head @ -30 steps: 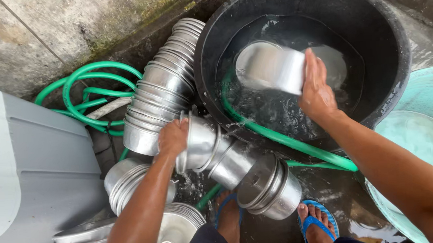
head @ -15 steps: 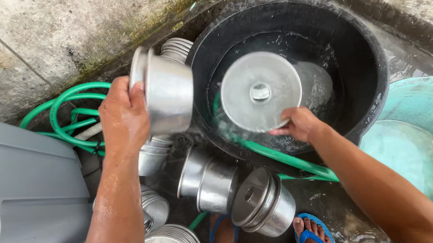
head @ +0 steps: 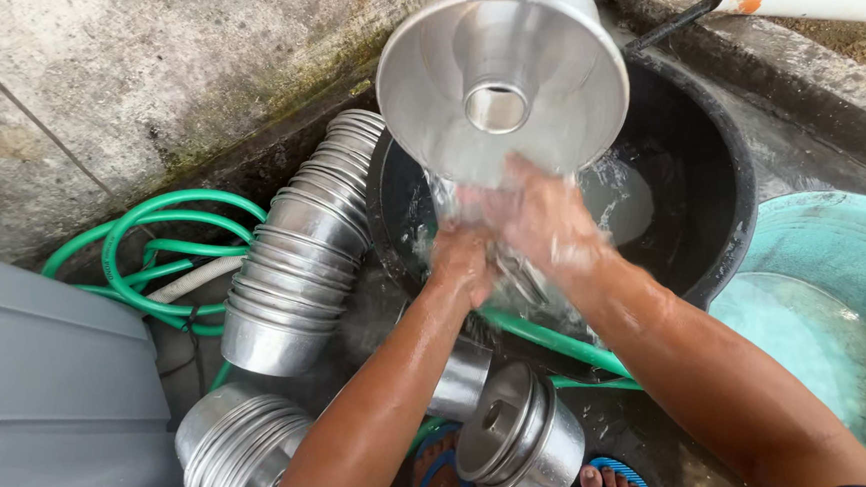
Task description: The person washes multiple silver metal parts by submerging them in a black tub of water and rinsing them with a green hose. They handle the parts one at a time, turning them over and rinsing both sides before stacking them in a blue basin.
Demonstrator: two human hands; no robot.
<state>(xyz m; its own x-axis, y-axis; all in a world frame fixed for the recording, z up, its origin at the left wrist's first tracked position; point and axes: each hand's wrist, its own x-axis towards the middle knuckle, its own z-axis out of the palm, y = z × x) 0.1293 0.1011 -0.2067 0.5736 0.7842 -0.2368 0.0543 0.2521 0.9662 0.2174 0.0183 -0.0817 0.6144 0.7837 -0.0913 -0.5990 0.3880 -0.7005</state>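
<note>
both hands (head: 513, 234) blur under running water; their grip on the metal pan (head: 503, 74) unclear.

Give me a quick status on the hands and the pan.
Left hand and right hand both on metal tube pan, raised over black tub, water running off. Nested pan stack lies left, apart.

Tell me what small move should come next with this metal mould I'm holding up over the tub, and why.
Probably tip the metal mould a little further over the black tub. Both hands, left hand and right hand, grip its lower edge, and water streams off it onto them, so it looks not yet drained.
</note>
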